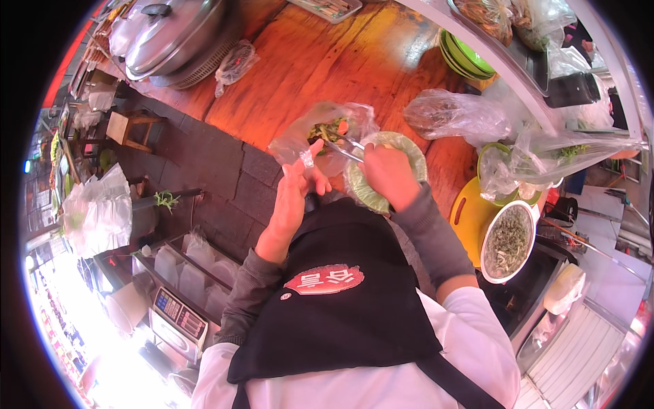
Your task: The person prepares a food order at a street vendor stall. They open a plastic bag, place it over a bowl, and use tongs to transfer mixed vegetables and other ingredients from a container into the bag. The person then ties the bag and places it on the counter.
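My right hand (pixel 391 171) grips metal tongs (pixel 348 148), whose tips reach into chopped greens with orange pieces (pixel 329 129) in an opened clear plastic bag (pixel 294 135) on the wooden table. My left hand (pixel 296 194) is raised at the bag's near edge, its fingers bent, with a small bit of crumpled clear plastic (pixel 306 158) at the fingers. Just under my right hand lies a round green plate covered with clear plastic (pixel 370 189). Whether my left fingers pinch the bag itself is unclear.
The wooden table (pixel 306 61) holds a large lidded metal pot (pixel 176 41), a small wrapped bundle (pixel 237 64), stacked green plates (pixel 465 56) and a filled plastic bag (pixel 454 112). At right are a yellow board (pixel 467 214) and a white bowl of greens (pixel 508 241). A digital scale (pixel 179 317) stands lower left.
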The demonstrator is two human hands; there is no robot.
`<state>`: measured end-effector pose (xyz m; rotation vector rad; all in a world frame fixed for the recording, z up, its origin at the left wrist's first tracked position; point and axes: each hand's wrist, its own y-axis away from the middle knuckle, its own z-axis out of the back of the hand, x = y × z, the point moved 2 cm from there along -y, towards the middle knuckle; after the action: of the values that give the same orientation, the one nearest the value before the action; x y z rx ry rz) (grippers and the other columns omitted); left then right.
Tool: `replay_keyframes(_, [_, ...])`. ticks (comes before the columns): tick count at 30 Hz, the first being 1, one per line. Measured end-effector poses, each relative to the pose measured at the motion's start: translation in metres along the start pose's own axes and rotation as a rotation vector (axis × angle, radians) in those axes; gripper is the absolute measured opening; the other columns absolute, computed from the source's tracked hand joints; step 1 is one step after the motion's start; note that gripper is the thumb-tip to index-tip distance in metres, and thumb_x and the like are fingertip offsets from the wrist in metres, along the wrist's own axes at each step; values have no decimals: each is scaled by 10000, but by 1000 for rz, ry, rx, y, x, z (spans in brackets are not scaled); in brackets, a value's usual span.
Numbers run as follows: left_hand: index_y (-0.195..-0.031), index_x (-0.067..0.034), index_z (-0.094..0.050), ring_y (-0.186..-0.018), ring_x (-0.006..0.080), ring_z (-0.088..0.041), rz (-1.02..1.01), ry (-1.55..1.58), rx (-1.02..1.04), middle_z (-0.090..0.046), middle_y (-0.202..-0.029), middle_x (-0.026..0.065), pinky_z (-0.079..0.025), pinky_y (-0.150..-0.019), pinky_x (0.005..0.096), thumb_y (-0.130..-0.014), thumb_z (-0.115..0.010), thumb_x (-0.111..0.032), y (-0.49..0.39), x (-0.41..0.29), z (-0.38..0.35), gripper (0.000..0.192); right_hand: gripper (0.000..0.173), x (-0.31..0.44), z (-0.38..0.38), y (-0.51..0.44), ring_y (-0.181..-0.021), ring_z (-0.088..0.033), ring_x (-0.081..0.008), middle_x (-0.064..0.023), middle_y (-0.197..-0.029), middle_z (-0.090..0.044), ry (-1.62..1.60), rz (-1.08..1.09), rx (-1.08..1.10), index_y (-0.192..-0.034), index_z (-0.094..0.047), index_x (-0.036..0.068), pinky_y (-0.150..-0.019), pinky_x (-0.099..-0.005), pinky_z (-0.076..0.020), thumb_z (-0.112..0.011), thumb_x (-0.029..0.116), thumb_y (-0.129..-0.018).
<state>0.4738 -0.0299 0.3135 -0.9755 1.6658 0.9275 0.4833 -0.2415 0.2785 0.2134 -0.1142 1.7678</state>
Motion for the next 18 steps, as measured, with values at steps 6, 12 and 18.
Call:
replay_keyframes(6, [-1506, 39, -308, -853, 169, -505, -102, 26, -94, -508, -833, 38, -416, -924, 339, -1025, -127, -615, 7, 2, 11, 831, 86, -30, -9, -33, -653, -667, -322, -145, -672, -646, 127, 121, -163, -677, -672, 43, -573, -430, -522, -608, 80, -720])
replay_keyframes(12, [-1511, 38, -295, -923, 182, -526, -103, -2, -76, -541, -896, 51, -397, -964, 354, -1030, -144, -607, 4, 7, 13, 819, 87, -14, -9, -40, -691, -671, -300, -136, -696, -653, 175, 88, -60, -696, -686, 49, -602, -424, -524, -608, 71, -726])
replay_keyframes(18, [-1507, 43, -298, -937, 182, -531, -79, 16, -118, -556, -929, 51, -394, -964, 355, -1023, -160, -625, -1, 3, 18, 837, 90, -20, -7, -28, -666, -675, -314, -145, -692, -658, 75, 94, -48, -691, -684, 43, -590, -428, -525, -608, 74, -729])
